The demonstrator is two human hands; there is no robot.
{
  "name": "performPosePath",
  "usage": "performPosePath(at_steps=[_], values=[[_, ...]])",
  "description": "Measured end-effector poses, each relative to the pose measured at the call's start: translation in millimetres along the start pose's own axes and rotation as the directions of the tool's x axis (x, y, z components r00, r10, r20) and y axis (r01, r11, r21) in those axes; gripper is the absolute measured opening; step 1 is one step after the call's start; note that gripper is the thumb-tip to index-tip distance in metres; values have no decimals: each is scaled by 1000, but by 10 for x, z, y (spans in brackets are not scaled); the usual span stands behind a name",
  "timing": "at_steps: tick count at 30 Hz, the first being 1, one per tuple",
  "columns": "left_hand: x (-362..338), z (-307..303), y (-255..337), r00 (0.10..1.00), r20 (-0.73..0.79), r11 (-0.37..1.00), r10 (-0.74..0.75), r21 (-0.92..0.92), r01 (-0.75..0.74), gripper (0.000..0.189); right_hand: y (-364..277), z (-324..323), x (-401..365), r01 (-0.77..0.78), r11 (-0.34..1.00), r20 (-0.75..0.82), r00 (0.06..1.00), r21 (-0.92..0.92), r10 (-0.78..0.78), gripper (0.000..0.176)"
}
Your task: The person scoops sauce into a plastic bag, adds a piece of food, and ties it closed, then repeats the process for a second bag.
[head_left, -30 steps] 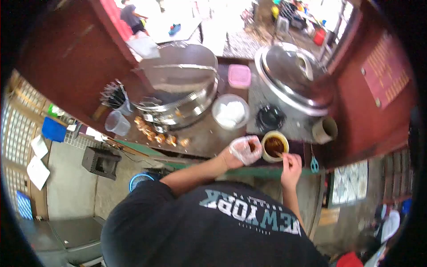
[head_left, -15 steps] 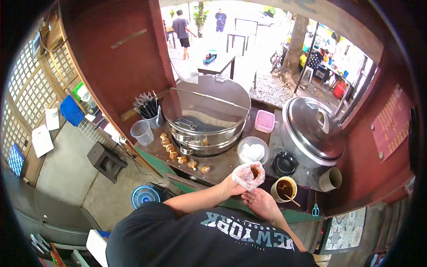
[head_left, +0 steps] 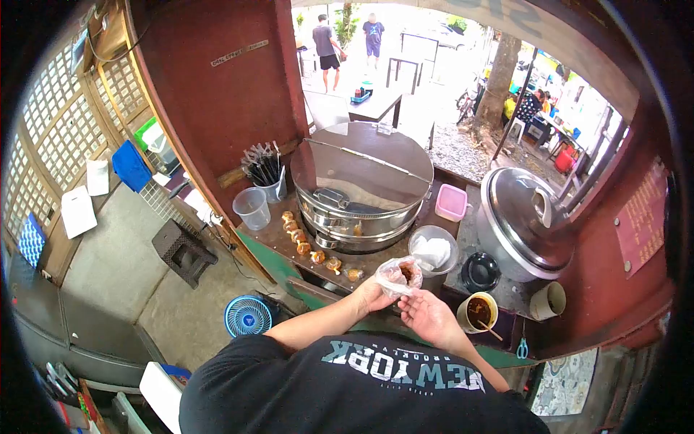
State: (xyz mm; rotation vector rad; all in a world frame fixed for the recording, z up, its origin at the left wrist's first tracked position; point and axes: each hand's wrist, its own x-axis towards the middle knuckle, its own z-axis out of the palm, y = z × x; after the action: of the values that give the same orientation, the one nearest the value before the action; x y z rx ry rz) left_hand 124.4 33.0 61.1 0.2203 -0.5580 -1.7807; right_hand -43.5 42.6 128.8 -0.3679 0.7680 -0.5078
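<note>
My left hand (head_left: 372,294) is wrapped round the side of a clear plastic bag (head_left: 394,277) with dark reddish-brown sauce in its open mouth. The fingers of my right hand (head_left: 425,312) are at the bag's lower right edge, curled; whether they pinch the plastic is hard to tell. To the right stands a tub of dark sauce (head_left: 478,311) with a stick in it. Above the bag is a clear bowl (head_left: 434,249) holding white plastic bags. Several small tied bags of sauce (head_left: 303,248) lie in a row on the left of the counter.
A large round steamer (head_left: 358,188) and a big lidded pot (head_left: 524,220) stand at the back. A black bowl (head_left: 481,272), pink container (head_left: 451,202), empty cup (head_left: 548,301), blue scissors (head_left: 522,349) and clear tub (head_left: 251,209) are around. Two people stand outside.
The view has shifted, so the counter appears further right. My right hand has come up from beneath the bag to its lower right edge, fingers more curled.
</note>
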Motion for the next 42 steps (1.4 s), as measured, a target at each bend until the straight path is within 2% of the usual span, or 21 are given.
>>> performPosePath(at_steps=[4,8,11,12,13,15,19,21,24,25,27,29,31,33,34,36,37,38,39,41,42], values=[[-131,-236,52,994,-60,995,-91,-51,88,53,-160,86,-13,161,987,2,987,1,-161,21],[-167,-236,210,982,-20,962,-188,198,188,60,-405,209,-6,289,957,79,955,-41,-285,20],[-99,-37,395,988,-80,617,-130,774,144,84,-495,252,-3,302,949,117,950,-90,-291,18],[-45,-83,407,998,12,507,-64,862,23,93,-516,278,-29,312,943,131,946,-112,-298,15],[-31,81,491,997,57,398,-52,917,-31,98,-536,299,-32,310,942,127,947,-126,-295,13],[5,402,629,986,143,414,-81,905,-97,109,-552,293,-18,326,931,165,940,-164,-300,12],[219,552,646,935,296,237,-197,940,-247,80,-677,383,-50,329,884,240,936,-332,-258,15],[324,574,596,931,120,404,-346,914,33,63,-810,397,-84,411,639,264,911,-650,-317,20],[411,769,567,970,155,466,-188,883,-51,43,-927,356,-315,505,195,197,620,-841,-759,20],[408,880,563,987,99,438,-124,898,-35,40,-930,276,-385,524,193,127,513,-829,-849,19],[430,986,532,998,-26,494,-48,868,47,39,-907,-145,-315,544,240,151,577,-804,-803,34],[490,1004,499,993,-105,524,-45,844,113,39,-684,-270,-271,408,289,145,758,-866,-636,58],[545,1044,453,988,-152,517,-20,844,141,39,-512,-209,-168,488,-26,384,652,-872,-654,72],[581,1140,397,985,-168,473,28,871,135,39,-417,-90,-42,459,-158,393,477,-874,-786,66],[580,1257,409,975,-219,425,-30,880,210,41,-417,-28,-20,437,-104,337,498,-893,-799,63],[613,1256,354,995,-89,265,39,961,76,42,-480,68,-4,392,2,225,532,-920,-817,57],[646,1233,343,998,-16,176,68,984,4,43,-505,31,17,401,-52,271,511,-914,-816,49],[689,1105,343,981,125,-75,148,990,-115,42,-523,-40,59,409,-107,317,491,-906,-811,42],[664,1175,406,978,179,-191,112,969,-156,43,-545,-83,77,416,-161,364,472,-895,-803,36],[564,1423,594,964,266,-409,23,882,-234,43,-542,-64,-16,518,-44,375,556,-854,-742,27],[538,1472,673,982,184,-283,-40,941,-187,41,-524,-69,-63,559,21,383,595,-829,-706,23]])
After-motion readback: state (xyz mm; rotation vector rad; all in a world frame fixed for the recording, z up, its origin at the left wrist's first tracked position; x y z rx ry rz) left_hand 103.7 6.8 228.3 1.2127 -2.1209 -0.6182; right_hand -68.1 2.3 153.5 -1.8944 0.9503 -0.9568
